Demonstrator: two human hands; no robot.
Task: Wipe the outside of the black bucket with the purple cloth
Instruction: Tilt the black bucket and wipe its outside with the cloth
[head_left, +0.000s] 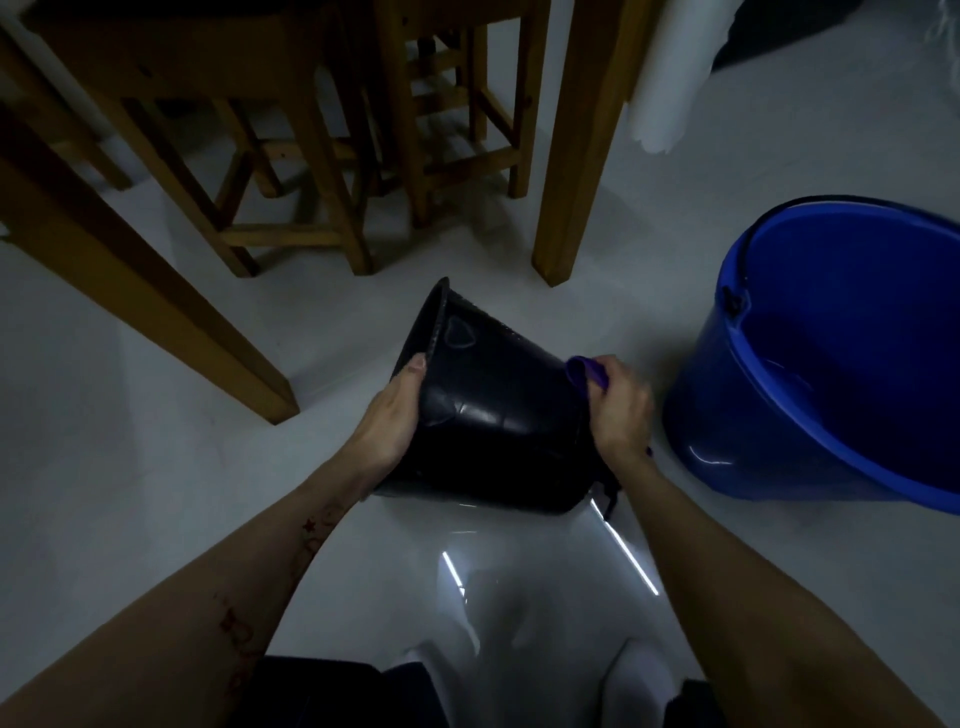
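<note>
Right hand (621, 410) is pinching the purple cloth (587, 373) against the right side of the black bucket (488, 415), so I'd say the wiping is mid-stroke. Left hand (392, 415) holds the bucket's left side, thumb up on the rim, other fingers hidden. The bucket's tipped over on the near floor (130, 441), mouth facing away to the left. Next it probably needs turning to reach unwiped wall. Both forearms reach forward, with a blue bucket (831, 364) off right
</note>
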